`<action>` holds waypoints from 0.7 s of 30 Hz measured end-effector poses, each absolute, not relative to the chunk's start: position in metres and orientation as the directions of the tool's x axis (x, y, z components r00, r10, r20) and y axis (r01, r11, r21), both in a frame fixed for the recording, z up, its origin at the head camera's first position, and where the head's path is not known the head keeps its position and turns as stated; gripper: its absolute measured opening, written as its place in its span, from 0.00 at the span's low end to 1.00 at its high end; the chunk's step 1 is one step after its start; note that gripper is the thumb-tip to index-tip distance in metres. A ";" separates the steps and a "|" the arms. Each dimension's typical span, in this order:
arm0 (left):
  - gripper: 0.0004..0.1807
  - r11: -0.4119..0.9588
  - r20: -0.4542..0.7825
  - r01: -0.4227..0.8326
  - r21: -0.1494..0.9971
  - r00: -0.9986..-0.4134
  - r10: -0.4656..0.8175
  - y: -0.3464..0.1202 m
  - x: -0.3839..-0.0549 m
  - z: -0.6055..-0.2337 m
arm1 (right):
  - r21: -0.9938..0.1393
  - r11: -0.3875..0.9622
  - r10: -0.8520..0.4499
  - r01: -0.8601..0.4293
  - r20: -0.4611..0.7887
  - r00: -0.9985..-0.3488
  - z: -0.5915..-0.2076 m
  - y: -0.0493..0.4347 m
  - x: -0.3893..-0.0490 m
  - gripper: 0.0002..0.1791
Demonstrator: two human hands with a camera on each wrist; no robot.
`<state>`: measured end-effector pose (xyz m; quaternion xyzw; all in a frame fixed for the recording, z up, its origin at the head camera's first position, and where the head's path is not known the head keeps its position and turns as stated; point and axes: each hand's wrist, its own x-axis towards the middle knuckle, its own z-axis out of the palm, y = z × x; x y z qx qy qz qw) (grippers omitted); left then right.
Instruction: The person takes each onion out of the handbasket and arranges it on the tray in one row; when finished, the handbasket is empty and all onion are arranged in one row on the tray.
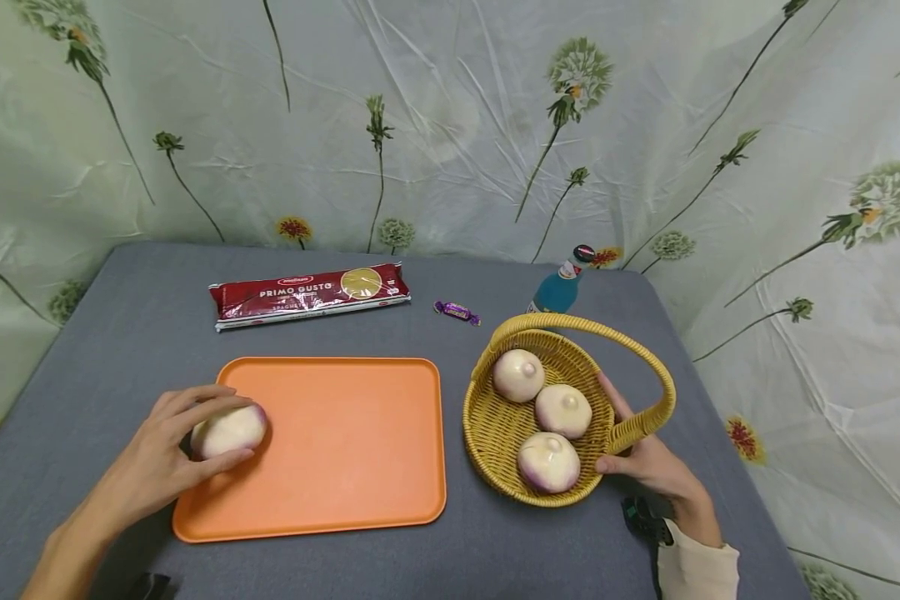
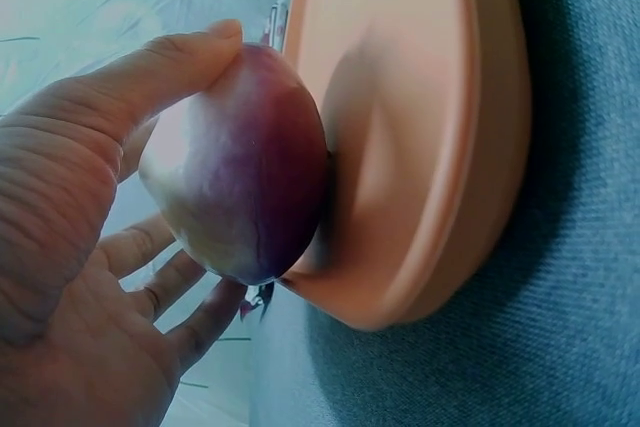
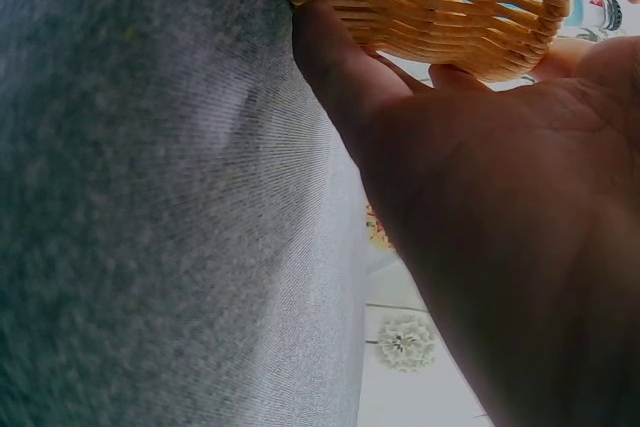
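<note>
My left hand [image 1: 168, 454] holds a purple-and-white onion [image 1: 228, 432] between thumb and fingers, over the left side of an orange tray [image 1: 345, 450]. In the left wrist view the onion [image 2: 245, 167] shows its purple side, close over the tray floor [image 2: 400, 77]. On the right, my right hand [image 1: 656, 467] grips the outer wall of a yellow wicker basket [image 1: 487, 425], thumb and fingers spread either side of the handle's base. Three similar onions [image 1: 553, 462] lie inside it. The right wrist view shows the thumb [image 3: 340, 72] against the basket's woven side [image 3: 400, 7].
Behind the tray lies a red spaghetti packet [image 1: 311, 296]. A purple-wrapped candy [image 1: 457, 312] is between it and a blue bottle [image 1: 558, 287], which stands behind the basket. The grey table [image 1: 330, 575] meets a flower-print cloth [image 1: 450, 125] at the back and right.
</note>
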<state>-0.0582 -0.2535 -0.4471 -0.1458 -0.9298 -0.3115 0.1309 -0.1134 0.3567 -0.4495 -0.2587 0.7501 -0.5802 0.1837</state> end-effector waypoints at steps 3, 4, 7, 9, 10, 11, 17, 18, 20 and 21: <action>0.33 0.765 0.334 0.352 0.539 -0.923 0.190 -0.253 -0.058 -0.446 | -0.965 0.193 -0.604 -0.178 0.026 -0.797 -0.449 0.356 -0.113 0.65; 0.33 0.765 0.335 0.352 0.539 -0.923 0.189 -0.253 -0.058 -0.446 | -0.965 0.193 -0.603 -0.175 0.024 -0.797 -0.448 0.356 -0.113 0.65; 0.33 0.762 0.340 0.355 0.542 -0.922 0.188 -0.253 -0.058 -0.446 | -0.967 0.192 -0.602 -0.168 0.019 -0.798 -0.448 0.356 -0.113 0.66; 0.34 0.762 0.341 0.354 0.542 -0.921 0.186 -0.254 -0.058 -0.445 | -0.968 0.191 -0.601 -0.161 0.014 -0.799 -0.448 0.356 -0.113 0.66; 0.34 0.764 0.341 0.353 0.541 -0.922 0.185 -0.254 -0.057 -0.445 | -0.968 0.191 -0.600 -0.160 0.014 -0.800 -0.448 0.356 -0.113 0.66; 0.34 0.765 0.340 0.353 0.539 -0.922 0.185 -0.254 -0.057 -0.445 | -0.968 0.191 -0.601 -0.162 0.015 -0.799 -0.448 0.356 -0.113 0.65; 0.34 0.766 0.355 0.362 0.531 -0.916 0.187 -0.254 -0.058 -0.443 | -0.966 0.192 -0.604 -0.175 0.024 -0.797 -0.448 0.356 -0.113 0.66; 0.34 0.765 0.360 0.365 0.531 -0.914 0.187 -0.253 -0.058 -0.443 | -0.966 0.194 -0.603 -0.172 0.021 -0.798 -0.447 0.355 -0.113 0.66; 0.34 0.761 0.369 0.371 0.532 -0.911 0.186 -0.253 -0.059 -0.442 | -0.965 0.201 -0.597 -0.166 0.013 -0.802 -0.446 0.354 -0.112 0.66; 0.34 0.759 0.370 0.371 0.534 -0.910 0.185 -0.253 -0.059 -0.441 | -0.965 0.206 -0.594 -0.164 0.010 -0.805 -0.445 0.354 -0.112 0.66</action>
